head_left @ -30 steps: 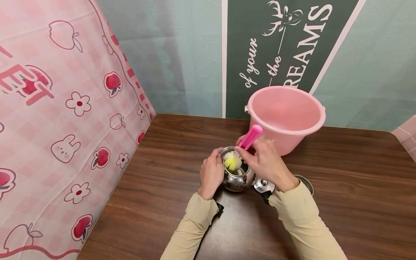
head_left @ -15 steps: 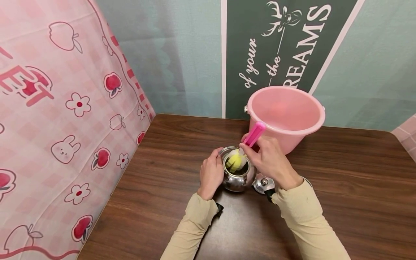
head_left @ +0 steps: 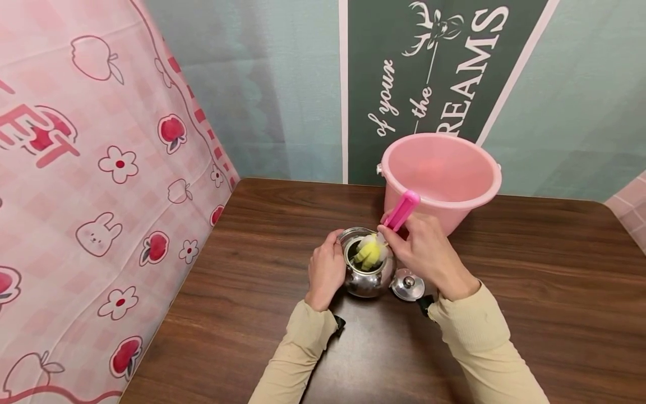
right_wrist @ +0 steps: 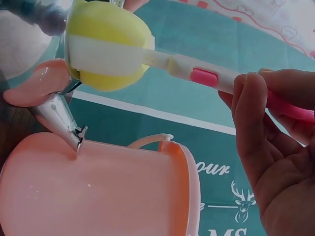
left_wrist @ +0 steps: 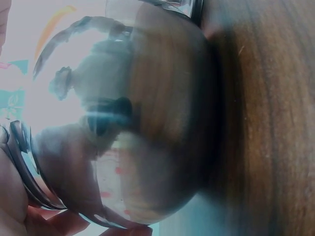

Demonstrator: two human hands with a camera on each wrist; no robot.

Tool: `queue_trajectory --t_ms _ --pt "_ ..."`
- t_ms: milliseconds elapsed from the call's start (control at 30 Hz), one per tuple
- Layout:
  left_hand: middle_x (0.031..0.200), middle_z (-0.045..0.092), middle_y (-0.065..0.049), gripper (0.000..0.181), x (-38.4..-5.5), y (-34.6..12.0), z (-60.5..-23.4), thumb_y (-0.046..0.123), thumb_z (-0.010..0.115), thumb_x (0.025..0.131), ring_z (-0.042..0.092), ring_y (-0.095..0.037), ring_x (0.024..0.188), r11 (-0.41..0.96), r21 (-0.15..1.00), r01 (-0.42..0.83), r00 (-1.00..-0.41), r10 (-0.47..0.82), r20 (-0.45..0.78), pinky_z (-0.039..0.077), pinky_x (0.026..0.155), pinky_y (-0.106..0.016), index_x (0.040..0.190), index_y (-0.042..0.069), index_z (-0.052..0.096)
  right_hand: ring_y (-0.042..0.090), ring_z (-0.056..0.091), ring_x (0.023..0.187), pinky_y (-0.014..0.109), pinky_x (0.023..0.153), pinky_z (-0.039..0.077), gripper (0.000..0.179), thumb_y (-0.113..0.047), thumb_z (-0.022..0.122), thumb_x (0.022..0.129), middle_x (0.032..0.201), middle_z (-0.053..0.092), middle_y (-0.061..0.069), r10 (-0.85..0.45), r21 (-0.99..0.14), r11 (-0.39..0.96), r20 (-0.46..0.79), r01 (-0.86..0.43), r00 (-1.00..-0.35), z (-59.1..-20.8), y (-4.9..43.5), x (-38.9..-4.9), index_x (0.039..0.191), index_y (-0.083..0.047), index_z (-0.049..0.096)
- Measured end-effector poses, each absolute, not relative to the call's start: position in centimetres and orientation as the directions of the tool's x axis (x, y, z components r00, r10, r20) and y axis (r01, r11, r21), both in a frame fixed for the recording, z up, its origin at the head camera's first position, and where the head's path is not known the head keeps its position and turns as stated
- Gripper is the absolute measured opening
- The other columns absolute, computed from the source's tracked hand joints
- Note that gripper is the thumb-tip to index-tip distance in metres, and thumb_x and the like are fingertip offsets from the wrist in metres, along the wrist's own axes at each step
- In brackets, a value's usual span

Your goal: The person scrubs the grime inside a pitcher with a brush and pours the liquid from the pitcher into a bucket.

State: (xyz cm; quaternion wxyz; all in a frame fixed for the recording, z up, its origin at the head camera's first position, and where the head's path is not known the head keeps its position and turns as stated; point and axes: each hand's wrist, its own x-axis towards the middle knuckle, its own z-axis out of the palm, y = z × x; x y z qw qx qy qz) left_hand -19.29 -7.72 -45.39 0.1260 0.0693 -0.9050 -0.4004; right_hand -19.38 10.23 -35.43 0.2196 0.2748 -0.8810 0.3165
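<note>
A shiny round metal teapot (head_left: 367, 281) stands on the wooden table with its top open. My left hand (head_left: 325, 269) grips it at the left side by the rim, fingers curled against the metal; in the left wrist view the fingers (left_wrist: 54, 223) show at the pot's lower edge. With my right hand (head_left: 423, 247) I pinch a sponge bottle brush by its pink handle (head_left: 402, 210), thumb and fingers on the shaft. The brush's yellow and white sponge head (right_wrist: 110, 46) sits at the pot's mouth, its lower end inside. The spout (right_wrist: 59, 120) points toward the bucket.
A pink bucket (head_left: 439, 193) stands behind my right hand at the table's back. The pot's metal lid (head_left: 407, 285), with a round knob, lies right of the pot. A pink patterned cloth (head_left: 121, 224) hangs along the left side of the table (head_left: 242, 269).
My right hand has moved slightly right and toward me, and the brush's sponge head has shifted right across the pot's mouth. My left hand has kept its grip on the teapot.
</note>
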Motion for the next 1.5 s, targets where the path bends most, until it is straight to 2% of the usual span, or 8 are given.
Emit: queue_trajectory --t_ms 300,600,800,900,1267,1500 --pt "0.11 0.072 -0.011 0.034 -19.2 -7.8 -45.4 0.023 0.04 0.099 0.069 -0.037 0.092 0.67 0.742 -0.028 -0.956 -0.235 0.176 0.049 0.069 -0.05 0.123 0.027 0.064 0.01 0.056 0.057 0.024 0.054 0.043 0.007 -0.013 0.07 0.085 0.062 0.065 -0.002 -0.333 -0.46 0.66 0.529 -0.594 -0.781 -35.0 10.5 -18.8 0.08 -0.009 0.067" --pt "0.109 0.072 -0.011 0.034 -19.2 -7.9 -45.4 0.022 0.039 0.099 0.069 -0.037 0.091 0.667 0.745 -0.024 -0.954 -0.239 0.183 0.049 0.068 -0.05 0.122 0.026 0.064 0.005 0.051 0.052 0.02 0.05 0.041 0.009 -0.012 0.07 0.085 0.06 0.064 -0.004 -0.325 -0.486 0.656 0.508 -0.577 -0.798 -34.8 10.5 -18.2 0.076 -0.011 0.068" --pt "0.112 0.072 -0.01 0.033 -19.2 -7.9 -45.5 0.023 0.039 0.1 0.069 -0.036 0.093 0.664 0.747 -0.03 -0.954 -0.242 0.176 0.05 0.07 -0.051 0.122 0.026 0.064 0.003 0.049 0.052 0.018 0.05 0.04 0.001 -0.01 0.07 0.084 0.063 0.065 -0.004 -0.338 -0.496 0.639 0.506 -0.588 -0.794 -34.8 10.0 -17.9 0.084 -0.01 0.07" --pt "0.112 0.072 -0.009 0.033 -19.2 -7.9 -45.5 0.023 0.039 0.099 0.069 -0.036 0.094 0.662 0.749 -0.031 -0.955 -0.241 0.173 0.05 0.071 -0.051 0.122 0.026 0.064 0.005 0.052 0.056 0.02 0.053 0.043 0.005 -0.007 0.07 0.084 0.069 0.067 -0.003 -0.348 -0.502 0.62 0.512 -0.603 -0.785 -34.8 9.7 -17.8 0.087 -0.01 0.069" --pt "0.111 0.072 -0.01 0.034 -19.3 -7.8 -45.4 0.023 0.039 0.1 0.069 -0.037 0.093 0.663 0.748 -0.037 -0.953 -0.249 0.173 0.049 0.069 -0.051 0.122 0.024 0.064 0.005 0.053 0.054 0.02 0.055 0.043 0.001 -0.01 0.067 0.085 0.065 0.062 -0.008 -0.355 -0.53 0.595 0.501 -0.604 -0.789 -34.9 8.8 -17.8 0.086 -0.011 0.067" --pt "0.112 0.072 -0.01 0.034 -19.3 -7.5 -45.5 0.025 0.038 0.101 0.068 -0.037 0.095 0.662 0.748 -0.053 -0.956 -0.249 0.152 0.049 0.072 -0.051 0.12 0.021 0.065 0.006 0.053 0.055 0.022 0.055 0.043 0.006 -0.013 0.066 0.087 0.07 0.066 -0.004 -0.337 -0.549 0.584 0.506 -0.598 -0.794 -35.3 8.5 -18.1 0.092 -0.01 0.068"
